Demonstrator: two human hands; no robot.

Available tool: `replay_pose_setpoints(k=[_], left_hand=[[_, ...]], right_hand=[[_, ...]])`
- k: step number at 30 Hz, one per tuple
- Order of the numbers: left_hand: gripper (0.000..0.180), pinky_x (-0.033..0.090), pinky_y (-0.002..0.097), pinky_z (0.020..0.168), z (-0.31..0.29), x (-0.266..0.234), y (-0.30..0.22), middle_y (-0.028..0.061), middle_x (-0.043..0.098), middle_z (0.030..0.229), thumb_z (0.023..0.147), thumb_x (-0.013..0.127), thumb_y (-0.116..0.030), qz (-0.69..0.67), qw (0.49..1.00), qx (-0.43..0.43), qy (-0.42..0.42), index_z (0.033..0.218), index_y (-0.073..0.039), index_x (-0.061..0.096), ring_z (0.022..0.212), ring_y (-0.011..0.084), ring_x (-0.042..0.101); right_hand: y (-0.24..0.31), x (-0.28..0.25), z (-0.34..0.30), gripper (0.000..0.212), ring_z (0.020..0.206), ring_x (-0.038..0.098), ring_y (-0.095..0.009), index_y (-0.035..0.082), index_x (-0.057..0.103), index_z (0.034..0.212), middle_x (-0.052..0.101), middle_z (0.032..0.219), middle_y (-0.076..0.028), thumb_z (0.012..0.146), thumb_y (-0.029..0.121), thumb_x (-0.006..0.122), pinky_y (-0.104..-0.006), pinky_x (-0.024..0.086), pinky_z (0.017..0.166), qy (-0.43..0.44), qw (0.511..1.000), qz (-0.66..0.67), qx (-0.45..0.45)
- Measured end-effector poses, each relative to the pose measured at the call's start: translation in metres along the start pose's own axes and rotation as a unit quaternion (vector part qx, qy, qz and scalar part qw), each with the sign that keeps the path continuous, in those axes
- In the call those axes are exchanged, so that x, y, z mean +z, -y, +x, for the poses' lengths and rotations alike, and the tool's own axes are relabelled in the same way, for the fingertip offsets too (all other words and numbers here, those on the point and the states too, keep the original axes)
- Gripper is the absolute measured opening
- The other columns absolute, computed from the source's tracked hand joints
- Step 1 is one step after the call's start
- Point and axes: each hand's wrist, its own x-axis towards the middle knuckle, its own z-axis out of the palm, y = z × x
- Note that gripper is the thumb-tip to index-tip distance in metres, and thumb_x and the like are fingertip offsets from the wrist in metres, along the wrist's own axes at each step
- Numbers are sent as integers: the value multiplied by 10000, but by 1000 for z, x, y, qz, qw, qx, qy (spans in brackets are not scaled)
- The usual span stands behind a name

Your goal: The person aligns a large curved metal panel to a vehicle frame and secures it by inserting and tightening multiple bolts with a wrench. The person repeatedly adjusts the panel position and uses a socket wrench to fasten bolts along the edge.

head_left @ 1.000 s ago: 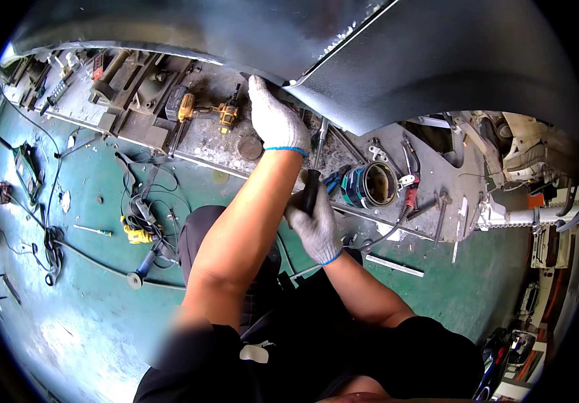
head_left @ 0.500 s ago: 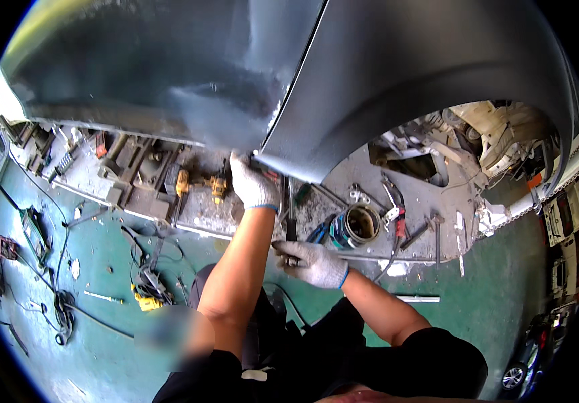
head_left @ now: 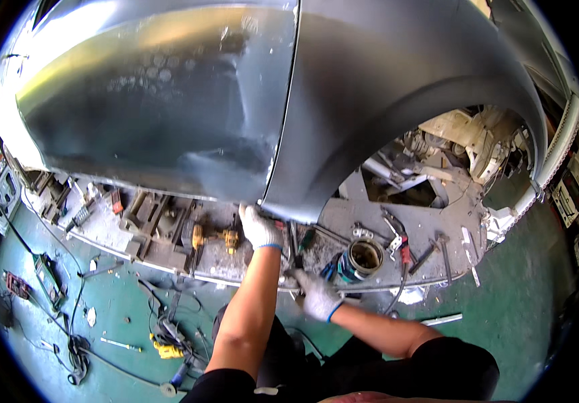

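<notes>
A dark car door (head_left: 168, 127) with pale, scuffed patches meets a matte black front fender (head_left: 370, 87) along a narrow gap. My left hand (head_left: 260, 230), in a white knit glove, is raised against the door's lower edge near that gap. Its fingers are curled and partly hidden there, so whatever they grip cannot be made out. Lower and to the right, my right hand (head_left: 317, 297), also gloved, is closed and a little blurred by motion. Something dark shows at its fingers, too unclear to name. An open can (head_left: 364, 258) stands just beyond it.
Under the car, a grey platform (head_left: 397, 279) carries yellow cordless drills (head_left: 231, 240), red-handled locking pliers (head_left: 400, 242) and a hammer (head_left: 444, 252). On the green floor lie a yellow power tool (head_left: 167, 348), cables and a screwdriver (head_left: 121, 344). The wheel arch opens onto bare metal parts (head_left: 464, 138).
The view has tilted up, so door, platform and hands sit lower in the picture. My left hand stays at the door's lower edge. My right hand remains closed near the platform's front edge.
</notes>
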Motion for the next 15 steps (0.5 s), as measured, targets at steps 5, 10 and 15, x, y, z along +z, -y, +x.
replay_pose_setpoints(k=[5,10,15], left_hand=[[393,483,399,534,-3,8,-4,61,580,823,867,507,-194,10,996,-22,-84,1257,-165,543,594,210,527],[218,487,360,776,-13,24,-7,13,563,910,806,493,-90,-91,994,31,-56,999,-134,585,805,196,555],[310,485,383,788,-19,27,-16,30,565,934,794,489,-66,-71,996,9,-57,1071,-125,616,844,200,551]], right_hand=[[32,-57,19,655,854,711,-461,128,462,1523,645,1082,-293,896,215,633,-546,593,732,106,965,-232,54],[2,7,8,722,870,705,-401,118,361,1613,670,990,-247,928,85,586,-503,580,767,-180,984,-9,9],[23,49,9,845,681,500,-141,188,313,1658,613,960,-60,868,-53,493,-299,452,628,-190,572,788,122]])
